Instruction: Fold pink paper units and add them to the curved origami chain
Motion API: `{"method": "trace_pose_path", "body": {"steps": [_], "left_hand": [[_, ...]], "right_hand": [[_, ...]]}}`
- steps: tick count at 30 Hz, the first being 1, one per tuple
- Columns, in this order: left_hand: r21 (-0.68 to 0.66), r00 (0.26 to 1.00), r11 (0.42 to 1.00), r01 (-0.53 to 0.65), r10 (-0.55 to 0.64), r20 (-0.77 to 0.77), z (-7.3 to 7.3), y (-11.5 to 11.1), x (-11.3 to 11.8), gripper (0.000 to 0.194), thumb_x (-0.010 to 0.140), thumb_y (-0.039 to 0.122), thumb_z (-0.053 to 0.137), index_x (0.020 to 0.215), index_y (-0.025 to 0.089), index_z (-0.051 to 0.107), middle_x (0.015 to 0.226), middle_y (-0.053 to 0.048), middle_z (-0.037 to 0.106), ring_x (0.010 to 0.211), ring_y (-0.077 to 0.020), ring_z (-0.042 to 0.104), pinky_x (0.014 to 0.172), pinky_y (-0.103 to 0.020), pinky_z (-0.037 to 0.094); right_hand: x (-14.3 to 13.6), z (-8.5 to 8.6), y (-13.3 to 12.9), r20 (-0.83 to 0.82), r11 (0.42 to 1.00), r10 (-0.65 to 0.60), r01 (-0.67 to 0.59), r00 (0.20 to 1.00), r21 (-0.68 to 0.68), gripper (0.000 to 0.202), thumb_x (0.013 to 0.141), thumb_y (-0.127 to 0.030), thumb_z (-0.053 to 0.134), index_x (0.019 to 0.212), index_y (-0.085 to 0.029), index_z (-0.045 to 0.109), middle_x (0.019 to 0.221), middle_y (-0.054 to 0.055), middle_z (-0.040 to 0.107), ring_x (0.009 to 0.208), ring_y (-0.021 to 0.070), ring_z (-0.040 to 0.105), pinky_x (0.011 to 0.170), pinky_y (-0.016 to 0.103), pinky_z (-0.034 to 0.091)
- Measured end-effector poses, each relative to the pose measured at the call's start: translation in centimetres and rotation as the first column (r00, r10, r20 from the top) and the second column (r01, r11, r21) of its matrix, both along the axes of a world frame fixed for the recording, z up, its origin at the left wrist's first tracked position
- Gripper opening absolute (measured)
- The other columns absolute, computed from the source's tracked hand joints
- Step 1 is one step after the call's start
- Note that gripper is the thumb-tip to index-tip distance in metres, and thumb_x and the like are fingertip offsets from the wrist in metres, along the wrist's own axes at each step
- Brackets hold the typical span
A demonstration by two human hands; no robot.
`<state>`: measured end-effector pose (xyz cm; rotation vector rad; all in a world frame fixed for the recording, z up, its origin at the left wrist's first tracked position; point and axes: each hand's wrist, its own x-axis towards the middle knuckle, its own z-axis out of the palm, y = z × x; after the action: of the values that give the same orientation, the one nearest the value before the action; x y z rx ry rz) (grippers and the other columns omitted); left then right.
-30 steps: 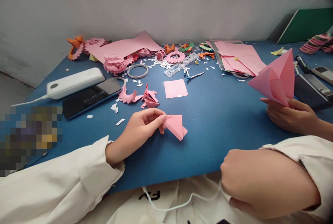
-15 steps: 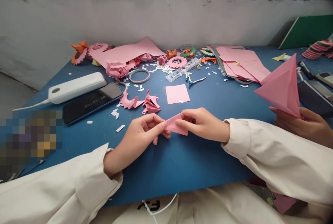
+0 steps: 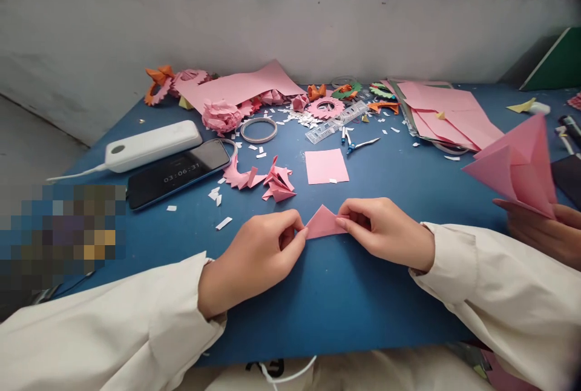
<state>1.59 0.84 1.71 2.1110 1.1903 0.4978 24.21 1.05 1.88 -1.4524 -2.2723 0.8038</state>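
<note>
A small piece of pink paper [image 3: 323, 224], folded to a triangle with its peak pointing away from me, is stretched between both hands just above the blue table [image 3: 318, 294]. My left hand [image 3: 256, 249] pinches its left corner between thumb and forefinger. At the right corner my right hand [image 3: 385, 230] pinches it the same way. Just beyond lies a flat pink paper square [image 3: 325, 166] with a white scrap at its edge. Folded pink paper pieces [image 3: 278, 180] sit to the left of the square, joined near a curved chain of pink folds [image 3: 240, 174].
A phone [image 3: 179, 174] and a white power bank [image 3: 154, 145] lie at left. Tape roll [image 3: 258, 130], ruler [image 3: 336, 122], compass [image 3: 363, 146] and pink sheets [image 3: 449, 112] lie farther back. At right, another person's hand [image 3: 544, 230] holds a large folded pink paper [image 3: 517, 164].
The paper between my hands has turned and now shows a triangle with its peak up. My hands have moved apart to its two corners. The view has shifted slightly.
</note>
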Motion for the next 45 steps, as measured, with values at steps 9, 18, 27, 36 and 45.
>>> {"method": "trace_pose_path", "body": {"steps": [9,18,27,36,45], "left_hand": [[0.409,0.976,0.902,0.136,-0.051,-0.212,-1.5,0.1,-0.6,0.027,0.097,0.026,0.04,0.108,0.019,0.063,0.078,-0.002,0.066,0.068,-0.0158,0.059,0.062,-0.026,0.038],[0.567,0.934,0.762,0.313,-0.14,-0.328,-1.7,0.2,-1.0,0.031,0.098,0.023,0.039,0.109,0.015,0.067,0.067,-0.001,0.058,0.059,-0.015,0.053,0.053,-0.029,0.035],[0.626,0.949,0.723,0.292,-0.137,-0.284,-1.7,0.4,-0.8,0.027,0.098,0.02,0.042,0.103,0.012,0.067,0.075,-0.004,0.058,0.068,-0.0162,0.052,0.059,-0.028,0.044],[0.485,0.862,0.721,0.495,-0.335,-0.381,-1.0,-0.4,-0.7,0.044,0.098,0.029,0.041,0.13,0.0,0.051,0.127,-0.021,0.056,0.117,-0.0324,0.052,0.098,-0.045,0.048],[0.312,0.789,0.762,0.567,-0.393,-0.472,-0.9,-0.7,-0.4,0.054,0.101,0.03,0.027,0.148,0.003,0.026,0.156,-0.017,0.025,0.147,-0.0275,0.022,0.118,-0.042,0.03]], "right_hand": [[-0.2,-1.4,-1.1,0.211,0.927,-0.082,-0.003,0.974,0.375,0.019,0.093,-0.026,0.047,0.081,-0.018,0.06,0.068,0.001,0.062,0.057,0.012,0.052,0.052,0.025,0.031],[-0.7,-1.6,-2.2,0.422,0.682,-0.1,-0.247,0.901,0.688,0.03,0.093,-0.012,0.047,0.067,-0.016,0.06,0.06,0.002,0.052,0.055,0.0136,0.04,0.055,0.03,0.026],[-0.6,-2.0,-2.0,0.442,0.557,-0.053,-0.341,0.896,0.757,0.021,0.091,-0.01,0.053,0.073,-0.013,0.063,0.058,0.001,0.048,0.055,0.0142,0.037,0.055,0.03,0.028],[-0.7,-1.8,-1.9,0.45,0.548,-0.025,-0.364,0.893,0.753,0.014,0.089,-0.008,0.056,0.079,-0.01,0.066,0.058,0.002,0.051,0.056,0.0146,0.04,0.055,0.03,0.031],[-0.7,-1.6,-1.9,0.451,0.538,-0.017,-0.372,0.892,0.757,0.021,0.09,-0.008,0.053,0.071,-0.012,0.063,0.057,0.002,0.047,0.055,0.0156,0.037,0.054,0.031,0.029]]}}
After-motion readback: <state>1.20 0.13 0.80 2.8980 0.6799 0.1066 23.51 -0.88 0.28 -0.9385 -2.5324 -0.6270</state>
